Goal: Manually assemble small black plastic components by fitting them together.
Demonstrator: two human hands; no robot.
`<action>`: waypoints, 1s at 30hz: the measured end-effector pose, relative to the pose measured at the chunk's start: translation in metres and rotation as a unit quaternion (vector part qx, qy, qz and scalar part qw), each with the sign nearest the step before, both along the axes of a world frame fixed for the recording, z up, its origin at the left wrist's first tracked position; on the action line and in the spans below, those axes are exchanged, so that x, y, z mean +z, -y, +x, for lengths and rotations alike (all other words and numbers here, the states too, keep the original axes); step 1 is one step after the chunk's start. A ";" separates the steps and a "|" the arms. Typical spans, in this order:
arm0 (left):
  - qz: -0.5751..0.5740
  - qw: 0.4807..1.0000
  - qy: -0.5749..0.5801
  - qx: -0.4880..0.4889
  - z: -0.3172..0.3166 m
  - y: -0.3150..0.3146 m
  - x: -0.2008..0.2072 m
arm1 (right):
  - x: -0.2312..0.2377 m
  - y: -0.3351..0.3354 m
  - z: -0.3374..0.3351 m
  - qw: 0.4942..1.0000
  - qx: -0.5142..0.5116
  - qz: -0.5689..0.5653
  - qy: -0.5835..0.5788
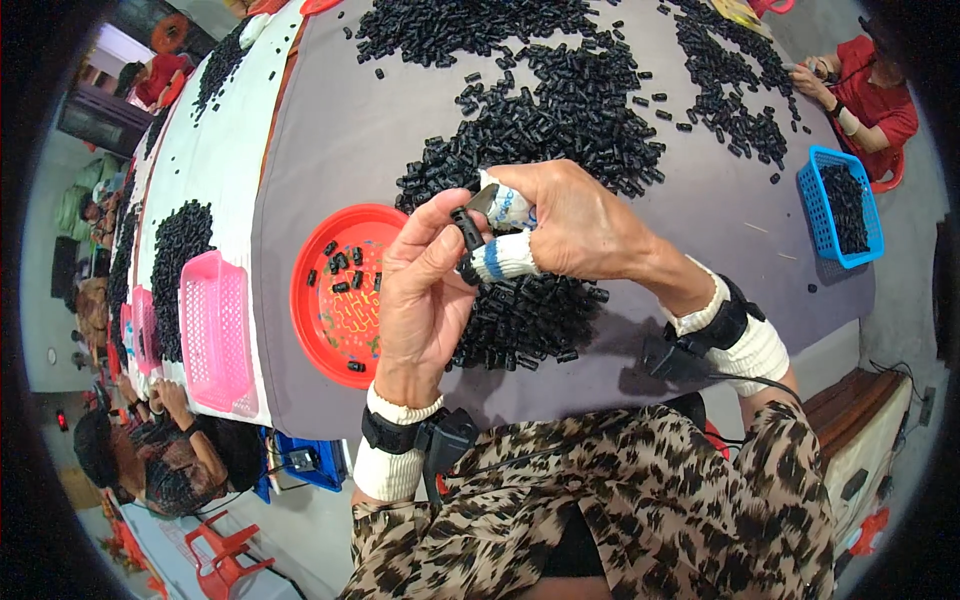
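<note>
My left hand pinches a small black plastic cylinder upright between thumb and fingers. My right hand is closed around a small knife, whose short metal blade rests at the upper end of the cylinder; its handle is hidden. White cloth finger covers with blue marks wrap the right thumb and a finger. Behind and below both hands spreads a heap of black plastic cylinders. Just left of my left hand is a red round tray with several cylinders in it.
At the right stands a blue basket of black parts, near a person in red. A pink basket sits on the white table to the left, with more heaps. Another person works at lower left. Cables trail from my wrist straps.
</note>
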State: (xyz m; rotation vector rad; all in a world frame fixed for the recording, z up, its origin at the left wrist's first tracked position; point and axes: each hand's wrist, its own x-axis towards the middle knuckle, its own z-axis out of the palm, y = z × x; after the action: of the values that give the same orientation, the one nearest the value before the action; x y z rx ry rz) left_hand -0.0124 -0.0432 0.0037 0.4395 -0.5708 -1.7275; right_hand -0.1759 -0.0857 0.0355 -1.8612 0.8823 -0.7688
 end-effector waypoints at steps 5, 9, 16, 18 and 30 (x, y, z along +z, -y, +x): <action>-0.012 1.000 -0.010 -0.016 -0.001 -0.001 -0.002 | -0.002 0.000 -0.002 1.000 0.017 -0.008 -0.004; -0.014 1.000 0.000 -0.017 -0.001 0.000 -0.004 | -0.001 0.002 -0.003 0.999 0.044 -0.006 -0.024; 0.001 0.999 0.037 -0.007 0.001 -0.001 -0.003 | -0.003 0.004 -0.003 0.996 0.070 0.002 -0.053; 0.004 0.999 0.039 -0.006 0.000 0.000 -0.004 | -0.005 0.003 -0.002 0.997 0.064 -0.005 -0.034; 0.008 0.998 0.044 0.041 0.015 0.006 0.000 | 0.000 0.002 -0.004 0.997 0.057 0.051 0.022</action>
State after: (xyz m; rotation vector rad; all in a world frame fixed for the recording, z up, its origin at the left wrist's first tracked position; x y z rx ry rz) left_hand 0.0028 -0.0493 0.0035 0.5449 -0.5939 -1.6417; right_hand -0.1801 -0.0879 0.0353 -1.7814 0.7672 -0.6796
